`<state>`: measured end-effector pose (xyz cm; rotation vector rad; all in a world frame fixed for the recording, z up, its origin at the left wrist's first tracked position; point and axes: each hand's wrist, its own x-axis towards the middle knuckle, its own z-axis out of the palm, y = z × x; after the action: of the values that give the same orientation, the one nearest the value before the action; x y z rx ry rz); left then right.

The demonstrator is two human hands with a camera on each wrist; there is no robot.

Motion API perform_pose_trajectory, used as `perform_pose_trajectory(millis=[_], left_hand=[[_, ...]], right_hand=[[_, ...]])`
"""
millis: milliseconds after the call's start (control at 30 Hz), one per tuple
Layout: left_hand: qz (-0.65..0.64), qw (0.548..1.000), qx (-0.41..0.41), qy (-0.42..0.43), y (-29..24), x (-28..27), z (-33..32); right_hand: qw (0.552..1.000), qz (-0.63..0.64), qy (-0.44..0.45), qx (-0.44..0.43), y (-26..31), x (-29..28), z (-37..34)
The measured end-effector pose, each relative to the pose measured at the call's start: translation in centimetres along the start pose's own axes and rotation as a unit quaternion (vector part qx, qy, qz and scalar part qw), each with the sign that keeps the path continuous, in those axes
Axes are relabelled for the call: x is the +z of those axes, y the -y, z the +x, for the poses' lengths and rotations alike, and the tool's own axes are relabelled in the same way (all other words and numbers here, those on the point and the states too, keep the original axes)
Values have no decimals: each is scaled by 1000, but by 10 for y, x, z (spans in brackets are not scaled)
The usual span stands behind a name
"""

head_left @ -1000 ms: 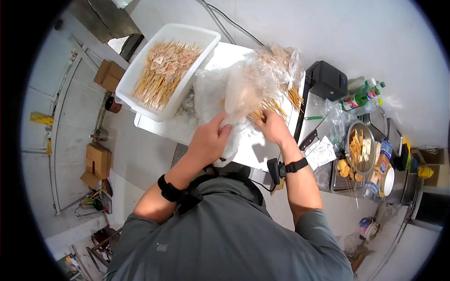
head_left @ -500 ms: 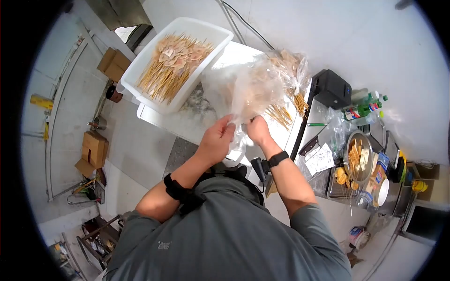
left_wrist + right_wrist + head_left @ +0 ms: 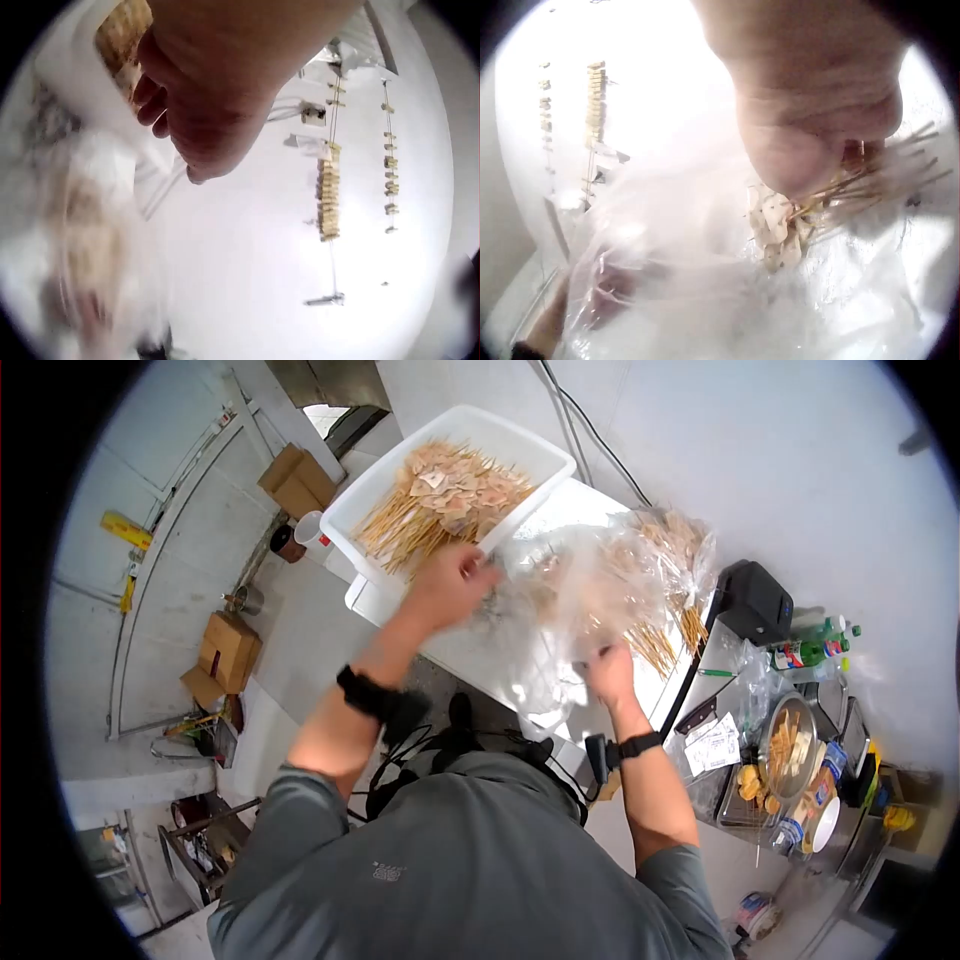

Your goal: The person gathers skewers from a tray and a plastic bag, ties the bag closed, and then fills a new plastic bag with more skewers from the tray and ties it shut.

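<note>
My left hand (image 3: 450,588), blurred, is at the near edge of a white plastic tub (image 3: 548,455) with many meat skewers (image 3: 450,495). Its fingers are loosely bent with nothing visible in them. My right hand (image 3: 612,678) grips the near part of a clear plastic bag (image 3: 540,685) with curled fingers. Through the film, pale thin meat pieces (image 3: 776,225) show beside the right thumb. Bare stick ends (image 3: 652,650) stick out past that hand. Behind it lies another bag of skewers (image 3: 678,540), sticks pointing toward me.
A white table (image 3: 590,510) carries the tub and bags. To the right, a counter holds a black box (image 3: 752,603), green bottles (image 3: 808,653), a knife (image 3: 697,715), paper slips (image 3: 713,745) and a metal bowl (image 3: 790,735). Cardboard boxes (image 3: 228,650) stand on the left.
Both hands were together at the bag's near end; my left hand has let go and moved up and left to the tub. The right hand stays at the bag. The head view has shifted.
</note>
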<state>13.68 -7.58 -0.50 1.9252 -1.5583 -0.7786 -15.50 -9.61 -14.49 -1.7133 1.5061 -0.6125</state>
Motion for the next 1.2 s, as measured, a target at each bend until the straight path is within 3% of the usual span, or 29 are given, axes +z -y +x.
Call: perform_pose_trajectory(millis=[33,100,167,200,367,433,500,567,733,833,900,1033,1100,1200], left_hand=[[56,998,3,-41,17,-16,22],[107,991,8,-82,46,-36,58],[322,944,-56,-36,66,-46,86],[359,932,-54,-2,77,-47,95],[310,944,-37,107,108,-36,129],[270,949,-24,160,112,-31,139],[182,970,-54,153,112,-28,141],[183,972,-46,142,118,-22,144],[126,986,-44,100,120,-16,149],[88,993,-36,75,124,-14,154],[-100,973,-101,183,116,-18,148],[-107,974,-122,160,118,4,155],[39,990,-48,126,119,13,154],[30,993,-74,87,129,24,158]], right_hand=[[1000,-2,-2,-1,-7,-1,-4],[983,-100,-144,-56,-15,-2,-15],[985,-79,-152,-18,-1,-11,-28],[986,-54,-157,23,5,-13,-36],[977,-87,-175,82,9,-4,-71],[971,-55,-172,156,0,7,-89],[969,-47,-174,169,-6,19,-105],[962,-37,-168,211,-7,27,-119],[959,-54,-205,186,5,25,-122],[955,8,-189,230,14,19,-112],[959,0,-191,210,4,19,-107],[960,-4,-187,207,-7,22,-102],[964,23,-164,208,-11,21,-100],[963,21,-173,205,-11,14,-102]])
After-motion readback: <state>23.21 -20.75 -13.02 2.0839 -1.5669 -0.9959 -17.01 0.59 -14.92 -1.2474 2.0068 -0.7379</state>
